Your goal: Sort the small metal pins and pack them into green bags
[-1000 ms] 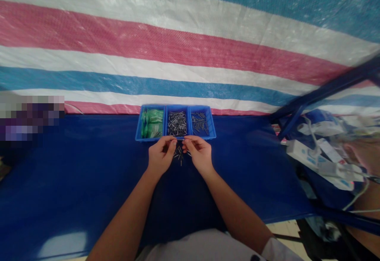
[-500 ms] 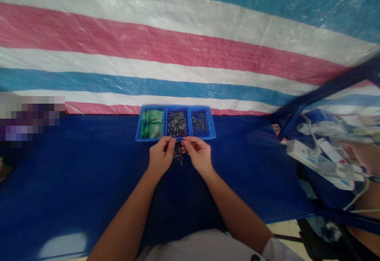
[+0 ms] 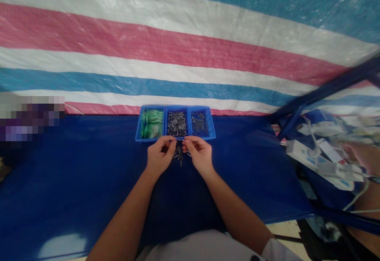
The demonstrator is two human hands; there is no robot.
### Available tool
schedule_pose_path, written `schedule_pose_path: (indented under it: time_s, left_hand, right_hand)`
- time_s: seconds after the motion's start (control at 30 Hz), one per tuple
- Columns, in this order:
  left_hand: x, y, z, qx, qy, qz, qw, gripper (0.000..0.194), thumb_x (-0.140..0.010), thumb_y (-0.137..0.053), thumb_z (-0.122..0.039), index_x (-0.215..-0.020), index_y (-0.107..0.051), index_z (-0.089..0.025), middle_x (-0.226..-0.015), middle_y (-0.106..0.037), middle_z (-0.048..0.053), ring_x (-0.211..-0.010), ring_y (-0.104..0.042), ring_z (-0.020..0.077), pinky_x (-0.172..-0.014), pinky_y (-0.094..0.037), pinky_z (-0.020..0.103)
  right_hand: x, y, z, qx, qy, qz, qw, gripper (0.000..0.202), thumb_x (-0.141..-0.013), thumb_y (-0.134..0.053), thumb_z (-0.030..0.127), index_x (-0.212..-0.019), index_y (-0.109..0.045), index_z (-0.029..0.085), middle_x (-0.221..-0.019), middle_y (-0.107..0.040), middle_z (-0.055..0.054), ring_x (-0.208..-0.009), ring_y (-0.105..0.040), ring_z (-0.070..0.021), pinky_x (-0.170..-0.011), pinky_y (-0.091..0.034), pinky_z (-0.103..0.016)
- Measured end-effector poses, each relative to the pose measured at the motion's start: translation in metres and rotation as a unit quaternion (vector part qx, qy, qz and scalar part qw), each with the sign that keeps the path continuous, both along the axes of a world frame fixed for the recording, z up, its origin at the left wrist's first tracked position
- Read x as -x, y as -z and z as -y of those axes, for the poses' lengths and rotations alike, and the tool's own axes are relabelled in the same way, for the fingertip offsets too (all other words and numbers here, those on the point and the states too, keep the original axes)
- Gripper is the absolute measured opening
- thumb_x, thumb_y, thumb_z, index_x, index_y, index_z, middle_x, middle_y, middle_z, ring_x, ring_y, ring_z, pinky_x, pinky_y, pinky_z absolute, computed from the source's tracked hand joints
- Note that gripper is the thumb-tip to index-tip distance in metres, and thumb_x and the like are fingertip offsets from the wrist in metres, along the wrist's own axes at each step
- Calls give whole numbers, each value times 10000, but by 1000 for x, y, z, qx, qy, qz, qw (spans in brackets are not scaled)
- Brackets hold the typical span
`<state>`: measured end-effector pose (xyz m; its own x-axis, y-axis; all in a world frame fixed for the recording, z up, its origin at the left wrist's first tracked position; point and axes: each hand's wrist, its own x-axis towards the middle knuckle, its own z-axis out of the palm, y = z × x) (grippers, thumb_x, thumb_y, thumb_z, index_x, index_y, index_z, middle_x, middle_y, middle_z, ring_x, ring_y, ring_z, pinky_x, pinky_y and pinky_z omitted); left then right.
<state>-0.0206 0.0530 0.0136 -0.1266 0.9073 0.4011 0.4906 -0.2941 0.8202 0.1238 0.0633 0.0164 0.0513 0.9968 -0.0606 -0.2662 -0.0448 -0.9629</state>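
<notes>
Since half a second ago the hands have parted very slightly; the slim metal pin [image 3: 180,140] remains between them, so handling of it seems unfinished. The left hand [image 3: 160,156] and right hand [image 3: 200,154] each pinch an end, just before the blue three-compartment tray [image 3: 211,124], above loose pins [image 3: 179,153] on the surface [image 3: 246,166]. Fingers hide the pin's ends; whether it is one piece or two, I cannot tell.

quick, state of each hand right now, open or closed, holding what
Left hand: closed, pinching one end of a thin metal rod.
Right hand: closed, pinching the other end of it.
</notes>
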Motion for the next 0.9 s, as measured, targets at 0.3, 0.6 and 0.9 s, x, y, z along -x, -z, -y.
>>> schedule_pose_path:
  time_s: [0.3, 0.6, 0.9]
  left_hand:
    - [2, 4, 2, 40, 3, -12, 999, 195, -894, -517, -312, -823, -628, -169, -604, -617, -27, -505, -551, 79, -518, -428, 184]
    - [0, 2, 2, 9, 11, 8, 1000, 156, -869, -565, -278, -961, -642, -178, -579, -604, -47, -487, -550, 77, -522, -438, 183]
    - [0, 6, 1, 49, -8, -16, 999, 202, -904, -508, -322, -886, -635, -167, -587, -620, -27, -493, -560, 88, -514, -441, 191]
  right_hand:
    - [0, -1, 1, 7, -7, 15, 1000, 243, -717, -766, 394, -853, -719, 199, -724, -723, -19, -566, -650, -127, -574, -568, -276]
    - [1, -1, 1, 2, -6, -11, 1000, 197, -716, -772, 354, -839, -724, 207, -716, -720, -6, -558, -641, -114, -573, -563, -261]
    - [2, -2, 4, -5, -14, 21, 1000, 216, -719, -764, 372, -856, -727, 211, -718, -725, -18, -576, -651, -132, -587, -574, -283]
